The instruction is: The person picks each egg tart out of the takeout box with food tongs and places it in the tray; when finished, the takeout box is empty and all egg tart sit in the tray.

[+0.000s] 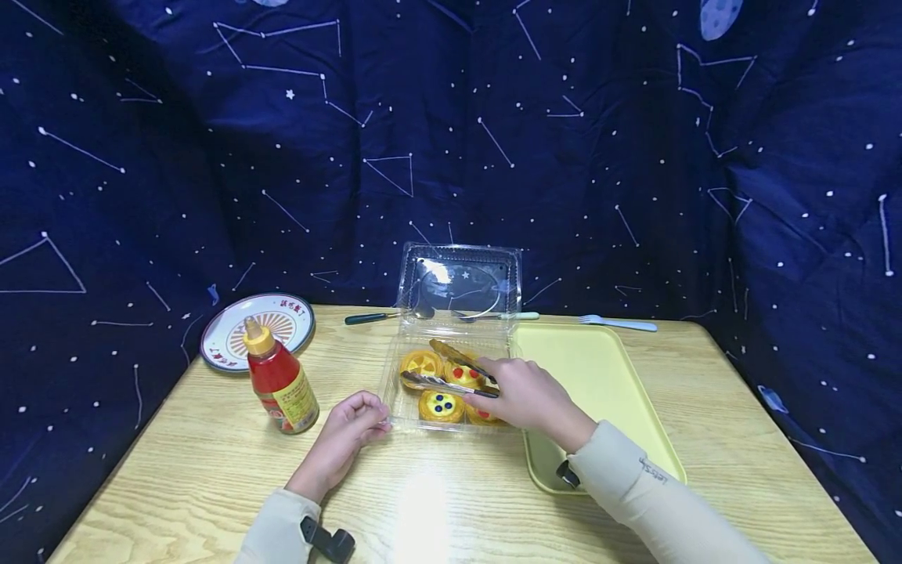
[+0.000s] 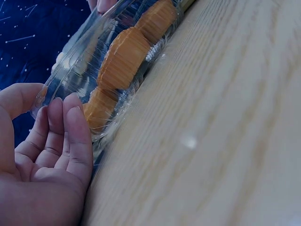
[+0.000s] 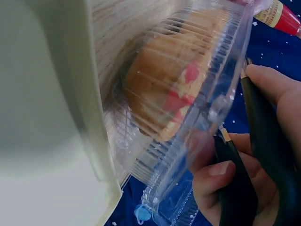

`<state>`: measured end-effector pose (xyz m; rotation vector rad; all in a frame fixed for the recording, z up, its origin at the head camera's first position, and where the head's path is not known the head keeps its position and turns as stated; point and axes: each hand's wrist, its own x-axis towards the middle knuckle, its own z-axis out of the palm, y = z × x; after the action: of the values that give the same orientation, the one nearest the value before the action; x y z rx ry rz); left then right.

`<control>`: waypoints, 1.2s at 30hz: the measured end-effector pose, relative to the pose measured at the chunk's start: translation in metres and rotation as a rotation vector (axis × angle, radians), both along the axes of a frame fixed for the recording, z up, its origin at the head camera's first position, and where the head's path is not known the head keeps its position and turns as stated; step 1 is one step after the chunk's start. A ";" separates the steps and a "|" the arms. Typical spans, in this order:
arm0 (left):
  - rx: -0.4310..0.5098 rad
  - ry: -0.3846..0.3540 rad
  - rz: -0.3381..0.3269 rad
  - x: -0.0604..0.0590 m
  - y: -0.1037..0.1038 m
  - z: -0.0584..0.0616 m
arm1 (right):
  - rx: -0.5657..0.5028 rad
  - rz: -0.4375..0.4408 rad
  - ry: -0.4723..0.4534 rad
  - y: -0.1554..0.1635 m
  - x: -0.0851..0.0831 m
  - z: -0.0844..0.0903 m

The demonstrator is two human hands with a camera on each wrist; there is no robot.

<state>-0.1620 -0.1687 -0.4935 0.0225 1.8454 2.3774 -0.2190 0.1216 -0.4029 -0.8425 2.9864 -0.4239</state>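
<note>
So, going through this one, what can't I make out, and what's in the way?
- Head: lower-right tart, partly covered by the right hand.
- Head: plate, partly behind the red squeeze bottle.
- Head: fine print on the bottle's label, too small to read.
- Left wrist: tops of the tarts, facing away; only sides show.
- Right wrist: the bottle's upper end, cut off by the right edge.
</note>
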 end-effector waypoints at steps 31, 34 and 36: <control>-0.004 0.014 -0.030 0.000 0.000 -0.001 | 0.136 -0.018 0.076 -0.020 0.001 0.008; -0.005 0.014 -0.030 0.000 0.000 -0.001 | 0.098 -0.031 0.093 -0.015 0.003 0.009; -0.003 0.012 -0.025 0.000 0.000 -0.001 | 0.077 -0.035 0.103 -0.011 0.005 0.012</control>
<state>-0.1622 -0.1687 -0.4942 0.0592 1.8436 2.3632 -0.2141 0.1101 -0.3913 -0.8310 3.0926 -0.2730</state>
